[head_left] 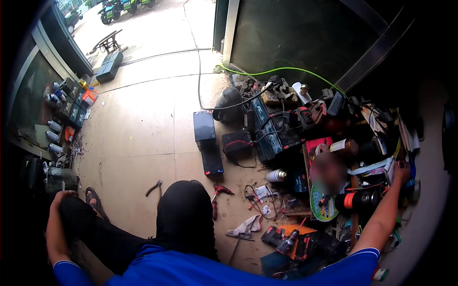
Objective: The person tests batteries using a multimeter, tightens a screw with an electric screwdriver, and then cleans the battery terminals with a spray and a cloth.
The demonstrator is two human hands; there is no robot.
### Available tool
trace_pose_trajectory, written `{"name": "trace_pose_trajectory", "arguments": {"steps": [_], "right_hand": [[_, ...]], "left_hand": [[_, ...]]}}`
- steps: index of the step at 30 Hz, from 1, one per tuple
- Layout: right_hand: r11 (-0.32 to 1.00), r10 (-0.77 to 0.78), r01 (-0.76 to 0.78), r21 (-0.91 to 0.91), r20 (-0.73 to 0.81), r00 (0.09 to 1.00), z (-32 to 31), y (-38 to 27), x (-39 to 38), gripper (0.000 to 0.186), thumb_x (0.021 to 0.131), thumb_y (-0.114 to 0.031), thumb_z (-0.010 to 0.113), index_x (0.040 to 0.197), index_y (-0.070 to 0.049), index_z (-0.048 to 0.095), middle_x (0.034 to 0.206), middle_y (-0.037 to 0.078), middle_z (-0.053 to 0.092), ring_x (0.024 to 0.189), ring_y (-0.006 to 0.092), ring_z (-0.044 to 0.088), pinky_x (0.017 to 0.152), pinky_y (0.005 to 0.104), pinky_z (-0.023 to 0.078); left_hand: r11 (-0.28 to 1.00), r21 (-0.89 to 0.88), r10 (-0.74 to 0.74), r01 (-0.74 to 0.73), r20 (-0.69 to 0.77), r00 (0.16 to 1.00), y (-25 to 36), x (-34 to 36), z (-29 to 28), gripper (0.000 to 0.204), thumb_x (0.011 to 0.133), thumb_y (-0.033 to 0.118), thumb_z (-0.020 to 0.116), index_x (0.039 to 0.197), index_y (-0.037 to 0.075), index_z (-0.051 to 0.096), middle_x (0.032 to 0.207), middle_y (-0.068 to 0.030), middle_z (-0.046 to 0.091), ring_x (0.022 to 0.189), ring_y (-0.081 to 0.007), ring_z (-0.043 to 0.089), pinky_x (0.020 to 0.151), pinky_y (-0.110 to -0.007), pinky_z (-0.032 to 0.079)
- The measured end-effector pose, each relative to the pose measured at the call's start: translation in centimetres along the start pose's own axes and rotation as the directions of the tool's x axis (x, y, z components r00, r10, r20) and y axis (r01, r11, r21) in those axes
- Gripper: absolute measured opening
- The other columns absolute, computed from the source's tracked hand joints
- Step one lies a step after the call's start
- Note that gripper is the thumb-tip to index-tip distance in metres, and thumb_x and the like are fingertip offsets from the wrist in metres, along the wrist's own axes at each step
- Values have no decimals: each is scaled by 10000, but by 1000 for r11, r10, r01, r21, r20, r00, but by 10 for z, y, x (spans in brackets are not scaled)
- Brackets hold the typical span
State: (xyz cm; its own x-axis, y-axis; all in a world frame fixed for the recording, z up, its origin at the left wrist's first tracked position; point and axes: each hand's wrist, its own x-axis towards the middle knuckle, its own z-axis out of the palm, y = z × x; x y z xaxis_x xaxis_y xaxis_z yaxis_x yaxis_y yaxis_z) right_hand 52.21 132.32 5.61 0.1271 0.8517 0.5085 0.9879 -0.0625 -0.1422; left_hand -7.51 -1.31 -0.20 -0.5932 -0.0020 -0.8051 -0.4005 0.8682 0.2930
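My left hand (66, 195) rests by my left knee at the far left, beside a grimy container (61, 177); its fingers are too small and shaded to read. My right hand (400, 172) reaches into a cluttered pile at the right, fingers curled round something small I cannot make out, near a white-and-pink strip (369, 169) and a black can with an orange band (362, 199). A cordless drill (286, 241), a spray can (275, 175) and a red-handled tool (220, 189) lie below and left of that hand. Pliers (153, 189) lie on the floor before me.
Two black batteries (204, 125), a rounded dark object (228, 105), power strips (272, 95) and cables stand among the right-hand clutter. Bottles (55, 136) and boxes (76, 109) line the left glass wall. A doorway ahead opens onto pavement (157, 28) with parked scooters (112, 12).
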Motion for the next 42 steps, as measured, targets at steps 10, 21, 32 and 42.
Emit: {"name": "trace_pose_trajectory", "arguments": {"steps": [10, 21, 32, 42], "right_hand": [[632, 421, 26, 774, -371, 828, -37, 41, -4, 642, 718, -380, 931, 1094, 103, 740, 1124, 211, 765, 971, 303, 754, 846, 375, 596], [-128, 121, 235, 964, -220, 968, -243, -137, -174, 700, 930, -452, 715, 1370, 62, 538, 1330, 202, 613, 1176, 306, 599, 1017, 410, 462], [-319, -948, -863, 393, -138, 288, -337, -492, -596, 874, 909, -452, 732, 1537, 39, 375, 1492, 220, 530, 1341, 398, 560, 1190, 553, 396], [107, -894, -463, 880, -119, -432, -366, -569, -765, 974, 807, -322, 910, 1519, 1, 329, 1437, 167, 526, 1283, 244, 563, 1059, 412, 498]], "left_hand": [[977, -194, 88, -90, -21, 996, 35, 83, -12, 428, 1025, 330, 549, 1177, -30, 724, 1066, -112, 749, 992, -198, 688, 951, -299, 515], [942, -59, 336, -331, 212, 918, 116, 79, 10, 456, 1053, 342, 575, 1342, -7, 626, 1087, -118, 746, 1000, -196, 695, 896, -304, 545], [324, -535, 888, -780, -112, 446, 348, -17, 77, 733, 1069, 542, 507, 1537, -16, 424, 1418, -221, 614, 1350, -314, 576, 1119, -446, 458], [23, -959, 806, -283, -150, 572, 335, 11, 68, 352, 985, 533, 669, 1029, 198, 569, 936, -19, 655, 971, -197, 691, 896, -443, 581]]}}
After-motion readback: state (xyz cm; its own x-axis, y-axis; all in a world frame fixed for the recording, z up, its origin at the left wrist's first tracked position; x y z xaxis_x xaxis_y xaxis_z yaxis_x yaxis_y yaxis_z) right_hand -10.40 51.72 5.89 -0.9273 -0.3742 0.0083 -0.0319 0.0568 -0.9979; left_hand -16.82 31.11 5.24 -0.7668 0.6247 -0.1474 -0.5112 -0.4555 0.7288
